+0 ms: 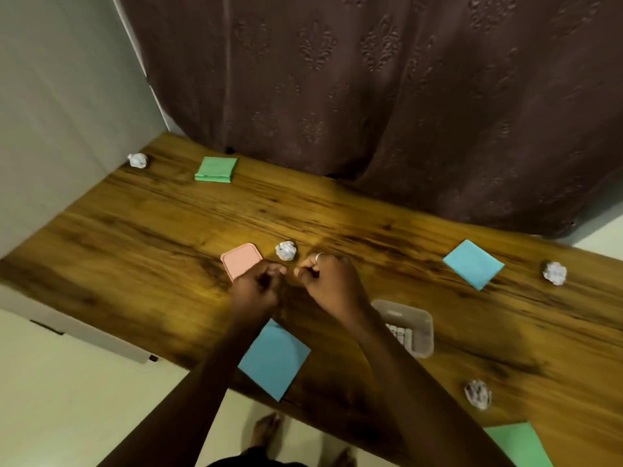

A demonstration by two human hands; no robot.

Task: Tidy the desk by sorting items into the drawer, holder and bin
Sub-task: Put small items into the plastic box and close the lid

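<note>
Both my hands hover over the middle of the wooden desk [151,237], fingers curled and fingertips close together. Nothing shows in either. My left hand [259,281] covers the near corner of a pink square lid [240,259]; whether it touches the lid I cannot tell. My right hand [325,274] wears a ring. A crumpled paper ball [286,250] lies just beyond the two hands. Under my right forearm stands a clear plastic container [416,328] with small items inside. A blue paper square [274,360] lies at the near edge under my left forearm.
More paper balls lie at the far left corner [138,160], the right [554,273] and near right [478,394]. A green pad [216,169] sits far left, a blue square [473,263] right, a green sheet [519,444] bottom right. A brown curtain [371,96] hangs behind.
</note>
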